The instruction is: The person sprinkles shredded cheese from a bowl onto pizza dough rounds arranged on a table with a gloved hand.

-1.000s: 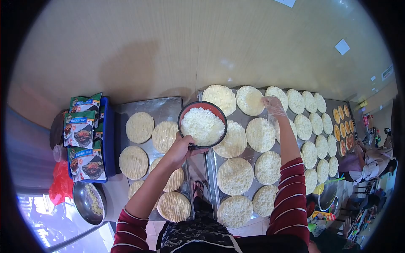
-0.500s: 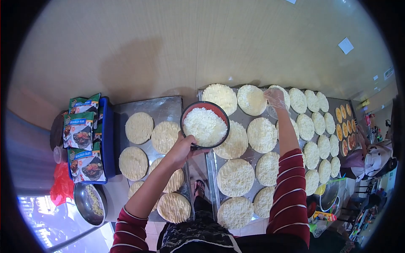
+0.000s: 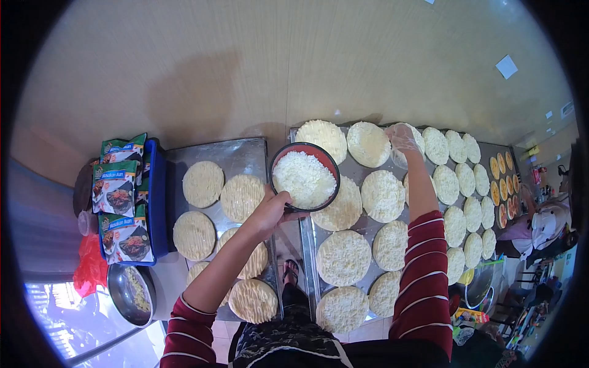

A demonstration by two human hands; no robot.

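Observation:
My left hand (image 3: 273, 210) grips the rim of a round bowl (image 3: 305, 176), black outside and red inside, filled with white crumbly topping. In a clear plastic glove, my right hand (image 3: 402, 140) is over the back row, at the right edge of a round flat base (image 3: 369, 145) that bears some white crumbs. Its fingers are bent downward, and what they hold, if anything, is too small to tell. Several rounds covered in white crumbs lie on the right metal tray (image 3: 311, 257). Rounds with pale streaks lie on the left tray (image 3: 245, 150).
At the left stands a blue basket (image 3: 159, 202) of food packets (image 3: 115, 188), with a red plastic bag (image 3: 90, 267) and a metal bowl (image 3: 130, 295) nearby. Small orange-topped rounds (image 3: 502, 186) lie far right, near another person (image 3: 540, 227). A wall rises behind the trays.
The bowl in my left hand has moved slightly right and up. My right hand has shifted a little right and up, and more white crumbs show on the base beside it.

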